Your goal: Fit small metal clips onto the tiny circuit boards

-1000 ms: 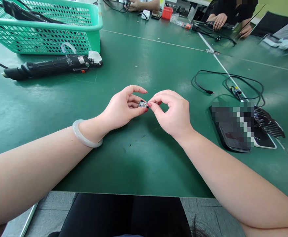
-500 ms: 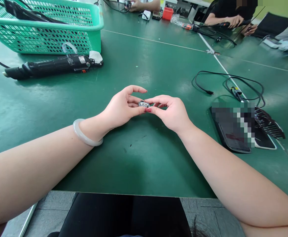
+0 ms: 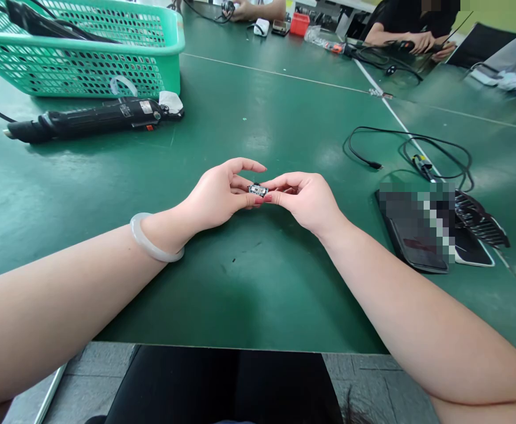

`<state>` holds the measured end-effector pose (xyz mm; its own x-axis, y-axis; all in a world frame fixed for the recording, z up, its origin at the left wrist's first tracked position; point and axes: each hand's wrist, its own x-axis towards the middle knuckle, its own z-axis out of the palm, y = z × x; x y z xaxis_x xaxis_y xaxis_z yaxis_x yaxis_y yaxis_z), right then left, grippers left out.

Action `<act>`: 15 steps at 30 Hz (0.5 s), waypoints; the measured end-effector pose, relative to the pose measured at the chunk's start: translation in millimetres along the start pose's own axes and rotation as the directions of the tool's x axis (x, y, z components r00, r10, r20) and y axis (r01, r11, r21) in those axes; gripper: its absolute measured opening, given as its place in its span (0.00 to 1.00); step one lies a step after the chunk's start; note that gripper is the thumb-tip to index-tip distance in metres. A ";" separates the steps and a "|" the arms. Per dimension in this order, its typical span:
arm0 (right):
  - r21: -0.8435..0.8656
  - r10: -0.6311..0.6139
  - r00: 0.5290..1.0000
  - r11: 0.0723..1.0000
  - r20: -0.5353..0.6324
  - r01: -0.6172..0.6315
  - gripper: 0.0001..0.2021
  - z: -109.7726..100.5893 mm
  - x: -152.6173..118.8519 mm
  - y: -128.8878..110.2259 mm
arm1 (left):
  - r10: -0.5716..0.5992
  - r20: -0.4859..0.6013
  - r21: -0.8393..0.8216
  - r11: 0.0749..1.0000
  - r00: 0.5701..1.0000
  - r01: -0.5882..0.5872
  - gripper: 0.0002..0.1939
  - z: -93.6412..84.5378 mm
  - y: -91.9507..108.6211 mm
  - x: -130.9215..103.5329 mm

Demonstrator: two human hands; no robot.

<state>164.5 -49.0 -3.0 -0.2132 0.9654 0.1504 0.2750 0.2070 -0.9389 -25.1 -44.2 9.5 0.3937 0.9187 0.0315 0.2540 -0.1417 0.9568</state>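
Between my fingertips, over the middle of the green table [image 3: 249,282], is a small dark part with silvery-white details [image 3: 258,190], which looks like a tiny circuit board. My left hand [image 3: 222,191] pinches its left end with the thumb below, and the index finger arches free above it. From the other side my right hand [image 3: 304,197] grips the right end between thumb and fingers. Its far side is hidden by the fingers. A pale bangle [image 3: 152,241] circles my left wrist.
A black electric screwdriver [image 3: 94,119] lies before a green basket [image 3: 81,70] at left. On the right are a coiled black cable [image 3: 417,132], dark phone-like devices [image 3: 417,235] and a black hair clip [image 3: 481,218]. Across the table, a co-worker's hands [image 3: 428,44] hold a dark tool.
The small part has tilted slightly, so more of its upper face shows. My left index finger has lowered a little. Both hands keep their hold.
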 end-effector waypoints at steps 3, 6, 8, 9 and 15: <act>-0.054 -0.006 1.000 0.999 -0.005 0.005 0.09 -0.6 -0.2 0.2 | -0.024 0.001 0.007 1.000 1.000 0.024 0.24 -0.1 0.8 0.3; -0.145 -0.019 1.000 0.989 -0.019 0.017 0.08 -0.4 -0.9 -0.6 | -0.041 0.007 0.012 0.999 0.999 0.041 0.23 -0.4 -1.0 0.9; -0.212 -0.056 0.998 0.976 -0.030 0.048 0.06 0.4 -1.7 -1.2 | -0.032 0.013 0.029 0.999 0.999 0.031 0.20 -0.5 -3.4 1.4; -0.242 -0.082 0.996 0.968 -0.036 0.071 0.06 0.9 -2.1 -1.2 | -0.020 0.015 0.040 0.999 1.000 0.019 0.19 -0.5 -4.6 1.7; -0.346 -0.175 0.982 0.927 -0.063 0.143 0.07 3.9 -2.8 1.9 | 0.025 -0.007 0.058 0.998 1.000 -0.024 0.17 0.5 -8.5 2.7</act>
<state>161.9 -52.0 -6.4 -0.1990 0.9221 0.3319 0.5491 0.3855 -0.7416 -25.7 -40.7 1.3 0.3936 0.9175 0.0574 0.2954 -0.1854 0.9372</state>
